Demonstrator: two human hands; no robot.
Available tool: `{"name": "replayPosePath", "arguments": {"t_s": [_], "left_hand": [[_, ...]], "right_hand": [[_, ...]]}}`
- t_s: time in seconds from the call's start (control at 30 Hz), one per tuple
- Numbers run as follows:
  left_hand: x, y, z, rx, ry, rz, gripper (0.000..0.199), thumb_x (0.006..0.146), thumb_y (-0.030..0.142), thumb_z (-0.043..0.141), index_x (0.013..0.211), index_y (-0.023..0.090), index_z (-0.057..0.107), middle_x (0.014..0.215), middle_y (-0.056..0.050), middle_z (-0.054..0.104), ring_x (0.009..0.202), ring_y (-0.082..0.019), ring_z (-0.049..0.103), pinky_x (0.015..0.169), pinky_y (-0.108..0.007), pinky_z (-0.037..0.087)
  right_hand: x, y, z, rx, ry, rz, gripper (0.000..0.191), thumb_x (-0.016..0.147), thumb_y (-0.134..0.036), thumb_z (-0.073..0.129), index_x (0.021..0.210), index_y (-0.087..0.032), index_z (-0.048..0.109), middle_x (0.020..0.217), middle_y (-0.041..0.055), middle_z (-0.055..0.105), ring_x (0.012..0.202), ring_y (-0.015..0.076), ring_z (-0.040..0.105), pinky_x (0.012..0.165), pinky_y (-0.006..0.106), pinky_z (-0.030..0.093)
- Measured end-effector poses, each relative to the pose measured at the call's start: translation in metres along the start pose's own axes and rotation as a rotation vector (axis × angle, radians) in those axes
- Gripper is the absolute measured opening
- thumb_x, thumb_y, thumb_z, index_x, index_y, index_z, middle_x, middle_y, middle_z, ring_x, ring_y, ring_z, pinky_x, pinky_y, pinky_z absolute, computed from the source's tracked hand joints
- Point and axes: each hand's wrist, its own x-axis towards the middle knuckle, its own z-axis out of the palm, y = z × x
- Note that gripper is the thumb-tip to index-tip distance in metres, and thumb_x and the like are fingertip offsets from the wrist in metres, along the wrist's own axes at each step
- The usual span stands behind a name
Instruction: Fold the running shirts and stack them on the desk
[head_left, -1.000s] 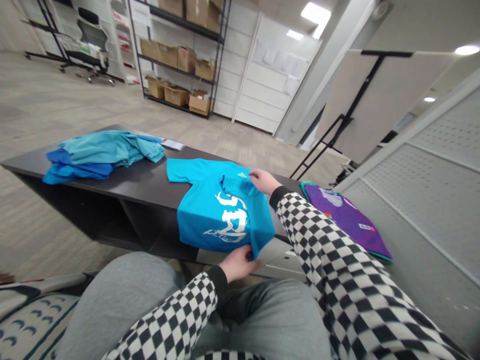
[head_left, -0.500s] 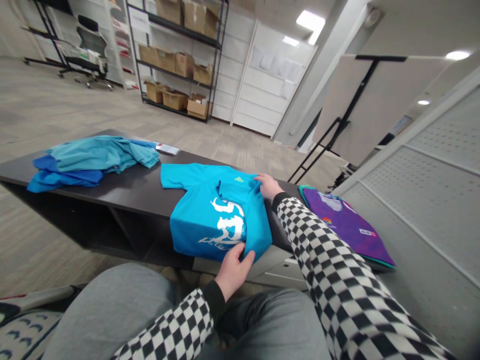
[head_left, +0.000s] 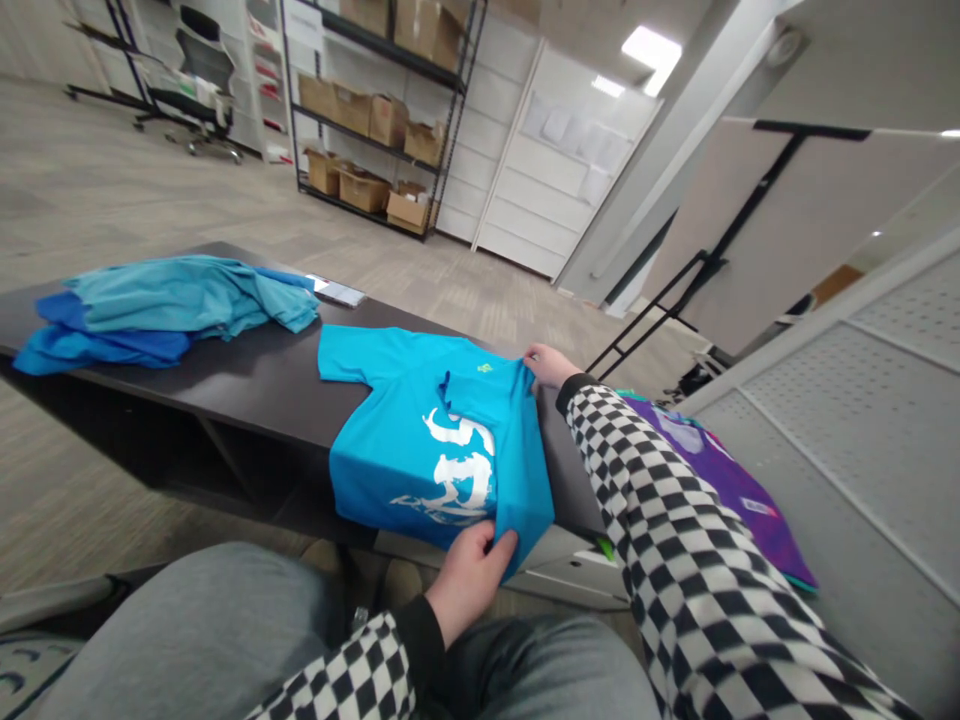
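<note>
A bright blue T-shirt (head_left: 405, 440) with large white lettering lies on a dark low cabinet (head_left: 262, 390), its lower part draped over the front edge. Its right side is folded inward, so that sleeve rests across the chest and partly covers the print. My left hand (head_left: 472, 575) pinches the hem at the front, below the lettering. At the far right, by the shoulder, my right hand (head_left: 551, 366) is closed on the shirt's folded edge. The left sleeve is spread out flat.
Crumpled teal and blue garments (head_left: 172, 305) are heaped at the cabinet's left end, beside a phone-like flat object (head_left: 337, 291). Folded purple shirts (head_left: 720, 470) lie to the right, partly behind my sleeve. A grey perforated panel (head_left: 862, 430) borders the right side.
My view has shifted slightly. Both hands keep their grip on the blue T-shirt, and its fold stays much the same.
</note>
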Motion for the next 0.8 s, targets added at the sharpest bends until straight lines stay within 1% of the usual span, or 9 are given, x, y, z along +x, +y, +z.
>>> {"name": "replayPosePath", "arguments": {"t_s": [0.1,0.2,0.27,0.33,0.4,0.47,0.57,0.67,0.8], "left_hand": [[-0.001,-0.004,0.002,-0.005,-0.014,-0.010,0.045,0.101,0.058,0.063,0.089,0.016,0.072,0.085,-0.004,0.070,0.083,-0.022,0.058,0.077,-0.033,0.044],[-0.005,-0.009,0.000,0.041,-0.020,-0.023,0.044,0.102,0.056,0.062,0.079,0.018,0.066,0.075,-0.001,0.063,0.076,-0.020,0.054,0.071,-0.031,0.038],[-0.008,-0.011,-0.005,0.066,-0.011,0.005,0.045,0.103,0.051,0.061,0.072,0.019,0.061,0.069,0.000,0.057,0.072,-0.018,0.050,0.068,-0.031,0.034],[-0.011,-0.010,-0.009,0.059,0.017,0.071,0.042,0.103,0.046,0.062,0.071,0.019,0.061,0.070,0.000,0.058,0.073,-0.018,0.051,0.070,-0.031,0.035],[-0.011,-0.006,-0.011,0.020,0.051,0.135,0.036,0.104,0.045,0.064,0.082,0.018,0.069,0.080,-0.002,0.066,0.079,-0.019,0.057,0.075,-0.030,0.041],[-0.009,0.002,-0.011,-0.019,0.078,0.159,0.035,0.107,0.049,0.064,0.095,0.018,0.074,0.087,-0.003,0.069,0.083,-0.020,0.059,0.077,-0.030,0.044],[-0.007,0.018,-0.009,-0.008,0.107,0.159,0.041,0.109,0.055,0.062,0.093,0.018,0.071,0.081,-0.001,0.064,0.077,-0.018,0.054,0.073,-0.029,0.043],[-0.008,0.033,-0.010,0.020,0.145,0.183,0.039,0.112,0.053,0.059,0.095,0.019,0.071,0.086,-0.001,0.066,0.080,-0.018,0.057,0.077,-0.028,0.045],[-0.011,0.035,-0.014,0.024,0.239,0.197,0.038,0.113,0.051,0.055,0.095,0.021,0.068,0.086,-0.001,0.066,0.081,-0.018,0.058,0.078,-0.028,0.046]], "right_hand": [[0.001,0.005,0.003,0.015,0.026,0.055,0.026,0.111,-0.027,0.057,0.122,-0.016,0.079,0.129,0.0149,0.081,0.121,0.0262,0.073,0.108,0.034,0.055],[-0.002,0.009,0.010,0.027,0.015,0.088,0.023,0.110,-0.028,0.060,0.120,-0.017,0.079,0.125,0.0128,0.082,0.115,0.0248,0.075,0.104,0.032,0.056],[-0.004,0.012,0.016,0.031,0.005,0.110,0.022,0.110,-0.028,0.061,0.117,-0.017,0.079,0.120,0.0130,0.082,0.109,0.0244,0.075,0.099,0.031,0.056],[-0.006,0.014,0.021,0.037,0.001,0.120,0.021,0.110,-0.028,0.061,0.114,-0.017,0.079,0.118,0.0136,0.082,0.107,0.0243,0.075,0.098,0.031,0.056],[-0.007,0.015,0.024,0.047,0.007,0.121,0.021,0.111,-0.029,0.060,0.112,-0.017,0.078,0.119,0.0140,0.082,0.109,0.0243,0.074,0.099,0.030,0.055],[-0.009,0.016,0.027,0.059,0.018,0.122,0.022,0.112,-0.029,0.058,0.112,-0.017,0.076,0.118,0.0140,0.082,0.109,0.0241,0.073,0.100,0.030,0.054],[-0.011,0.016,0.031,0.077,0.033,0.129,0.020,0.112,-0.028,0.058,0.110,-0.018,0.075,0.117,0.0141,0.082,0.107,0.0242,0.073,0.099,0.030,0.053],[-0.014,0.017,0.034,0.099,0.051,0.137,0.020,0.112,-0.028,0.057,0.108,-0.018,0.074,0.117,0.0144,0.081,0.108,0.0250,0.072,0.100,0.031,0.053],[-0.018,0.018,0.042,0.142,0.088,0.151,0.020,0.112,-0.030,0.056,0.108,-0.020,0.073,0.121,0.0149,0.081,0.112,0.0260,0.072,0.104,0.034,0.053]]}}
